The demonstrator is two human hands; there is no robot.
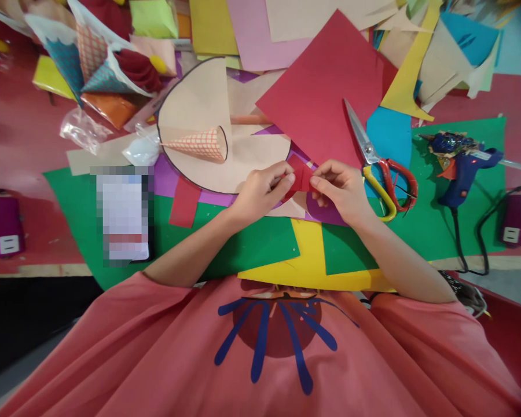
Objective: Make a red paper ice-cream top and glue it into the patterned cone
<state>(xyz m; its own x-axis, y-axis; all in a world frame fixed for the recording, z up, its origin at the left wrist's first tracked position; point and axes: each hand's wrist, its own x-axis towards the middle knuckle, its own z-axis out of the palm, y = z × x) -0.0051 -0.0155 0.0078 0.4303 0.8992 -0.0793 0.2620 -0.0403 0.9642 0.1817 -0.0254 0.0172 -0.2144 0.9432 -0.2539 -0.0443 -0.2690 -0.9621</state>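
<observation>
A small piece of red paper [303, 174] is pinched between both hands near the middle of the table. My left hand [267, 188] grips its left side and my right hand [341, 188] its right side. Behind them lies a beige paper shape with a black outline [195, 98], and a small checkered paper cone [200, 143] rests on it. A red paper strip [185, 201] lies left of my left hand. Scissors with red and yellow handles [375, 159] lie partly open just right of my right hand. A large red sheet [321, 87] is beyond both hands.
A blue glue gun [464, 174] with a black cord lies at the right on green paper [495, 139]. A phone [124, 217] is at the left. Several paper cones [95, 63] and wrapped packs stand at the back left. Paper scraps [447, 69] cover the back right.
</observation>
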